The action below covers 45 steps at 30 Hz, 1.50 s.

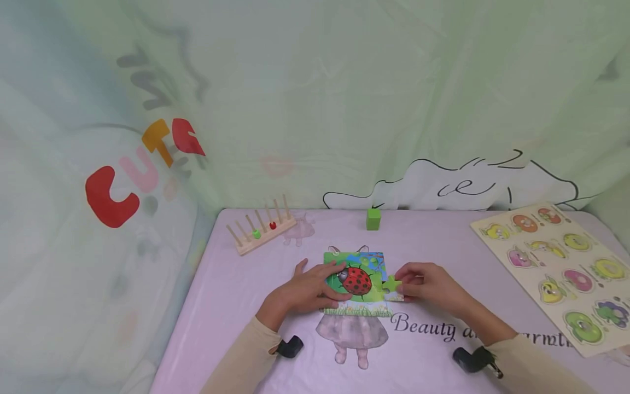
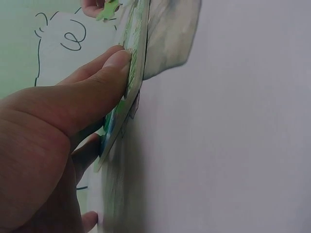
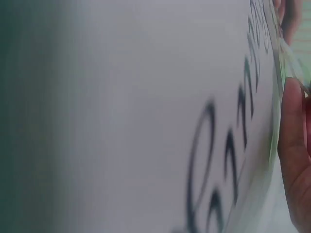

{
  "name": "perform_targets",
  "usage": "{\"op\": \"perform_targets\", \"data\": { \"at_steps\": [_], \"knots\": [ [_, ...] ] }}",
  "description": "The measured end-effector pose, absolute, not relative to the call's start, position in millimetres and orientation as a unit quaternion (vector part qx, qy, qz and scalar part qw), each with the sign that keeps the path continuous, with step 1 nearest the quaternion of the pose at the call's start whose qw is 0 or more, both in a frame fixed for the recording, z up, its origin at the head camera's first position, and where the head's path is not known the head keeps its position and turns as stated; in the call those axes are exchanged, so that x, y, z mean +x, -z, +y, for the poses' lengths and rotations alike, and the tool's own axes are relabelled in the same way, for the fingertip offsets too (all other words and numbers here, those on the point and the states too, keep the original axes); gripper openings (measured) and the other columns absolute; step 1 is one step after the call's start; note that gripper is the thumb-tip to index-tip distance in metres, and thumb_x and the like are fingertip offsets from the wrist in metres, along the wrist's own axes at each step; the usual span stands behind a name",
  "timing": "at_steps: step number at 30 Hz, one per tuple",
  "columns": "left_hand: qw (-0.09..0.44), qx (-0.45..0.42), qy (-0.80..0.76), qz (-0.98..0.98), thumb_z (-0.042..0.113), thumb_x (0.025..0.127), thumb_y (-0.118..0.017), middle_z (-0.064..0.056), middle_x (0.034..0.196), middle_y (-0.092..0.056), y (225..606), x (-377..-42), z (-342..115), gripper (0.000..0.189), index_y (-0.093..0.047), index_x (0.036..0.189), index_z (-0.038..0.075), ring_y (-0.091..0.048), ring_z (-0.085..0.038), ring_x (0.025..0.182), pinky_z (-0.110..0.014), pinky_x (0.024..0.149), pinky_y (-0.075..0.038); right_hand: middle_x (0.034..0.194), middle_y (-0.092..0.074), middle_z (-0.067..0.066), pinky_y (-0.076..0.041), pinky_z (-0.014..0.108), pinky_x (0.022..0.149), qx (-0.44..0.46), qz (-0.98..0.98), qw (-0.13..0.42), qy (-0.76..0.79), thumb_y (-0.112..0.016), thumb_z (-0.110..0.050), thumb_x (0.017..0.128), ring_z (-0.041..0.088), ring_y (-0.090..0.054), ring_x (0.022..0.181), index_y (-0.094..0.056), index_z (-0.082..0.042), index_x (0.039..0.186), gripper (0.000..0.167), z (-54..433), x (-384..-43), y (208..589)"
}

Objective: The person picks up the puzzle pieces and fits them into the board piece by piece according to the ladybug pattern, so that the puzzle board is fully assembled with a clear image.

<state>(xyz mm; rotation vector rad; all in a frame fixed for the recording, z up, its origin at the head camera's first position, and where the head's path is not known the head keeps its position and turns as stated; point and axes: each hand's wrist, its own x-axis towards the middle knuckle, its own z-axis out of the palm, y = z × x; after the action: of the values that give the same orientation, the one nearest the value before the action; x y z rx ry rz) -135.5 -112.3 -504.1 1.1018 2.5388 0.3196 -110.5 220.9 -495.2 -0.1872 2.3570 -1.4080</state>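
A ladybug jigsaw puzzle (image 1: pixel 357 281) lies flat on the table in the head view, with a gap at its right edge. My left hand (image 1: pixel 309 289) rests on its left part, fingers spread over the picture. In the left wrist view, the thumb (image 2: pixel 119 63) presses on the puzzle's grassy bottom strip. Between thumb and fingers, my right hand (image 1: pixel 429 283) pinches a green jigsaw piece (image 1: pixel 392 284) at the gap, its knob overlapping the puzzle's edge. The right wrist view shows only part of this hand (image 3: pixel 294 145) at the right border.
A wooden peg rack (image 1: pixel 266 236) with a green and a red bead stands at the back left. Behind the puzzle sits a green block (image 1: pixel 373 219). To the right lies a large fruit puzzle board (image 1: pixel 546 262). Printed cloth hangs behind the table (image 1: pixel 236 339).
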Motion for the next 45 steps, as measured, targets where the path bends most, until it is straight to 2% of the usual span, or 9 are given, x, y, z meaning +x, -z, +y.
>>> {"op": "perform_targets", "data": {
  "at_steps": [14, 25, 38, 45],
  "knots": [
    [0.178, 0.384, -0.12, 0.898, 0.05, 0.096, -0.065, 0.012, 0.171, -0.02, 504.9, -136.3, -111.9, 0.035, -0.06, 0.131, 0.057, -0.017, -0.015, 0.159, -0.069, 0.121, -0.008, 0.084, -0.066, 0.007, -0.06, 0.028, 0.067, -0.021, 0.848, 0.22, 0.482, -0.08, -0.012, 0.086, 0.018, -0.068, 0.071, -0.071, -0.006, 0.099, 0.017, 192.4, -105.6, 496.6],
    [0.18, 0.382, -0.126, 0.898, 0.049, 0.096, -0.065, 0.011, 0.171, -0.021, 502.5, -135.8, -111.2, 0.035, -0.061, 0.13, 0.056, -0.017, -0.017, 0.159, -0.069, 0.121, -0.008, 0.08, -0.068, 0.005, -0.059, 0.026, 0.063, 0.013, 0.864, 0.219, 0.454, -0.083, -0.011, 0.083, 0.015, -0.066, 0.067, -0.072, -0.008, 0.092, 0.015, 178.1, -103.4, 492.4],
    [0.178, 0.384, -0.127, 0.897, 0.049, 0.096, -0.065, 0.012, 0.171, -0.021, 505.4, -135.9, -112.2, 0.035, -0.06, 0.131, 0.056, -0.017, -0.016, 0.159, -0.069, 0.121, -0.008, 0.063, -0.066, 0.0, -0.048, 0.027, 0.058, 0.028, 0.891, 0.204, 0.405, -0.088, -0.018, 0.077, 0.013, -0.061, 0.057, -0.07, -0.01, 0.08, 0.021, 172.7, -105.7, 488.9],
    [0.18, 0.383, -0.134, 0.896, 0.049, 0.097, -0.064, 0.013, 0.171, -0.019, 507.9, -137.0, -112.8, 0.035, -0.06, 0.13, 0.056, -0.016, -0.016, 0.159, -0.069, 0.121, -0.006, 0.061, -0.065, 0.002, -0.046, 0.025, 0.054, 0.018, 0.89, 0.231, 0.393, -0.089, -0.024, 0.078, 0.014, -0.061, 0.056, -0.067, -0.01, 0.078, 0.026, 175.9, -112.6, 488.6]
  ]
}}
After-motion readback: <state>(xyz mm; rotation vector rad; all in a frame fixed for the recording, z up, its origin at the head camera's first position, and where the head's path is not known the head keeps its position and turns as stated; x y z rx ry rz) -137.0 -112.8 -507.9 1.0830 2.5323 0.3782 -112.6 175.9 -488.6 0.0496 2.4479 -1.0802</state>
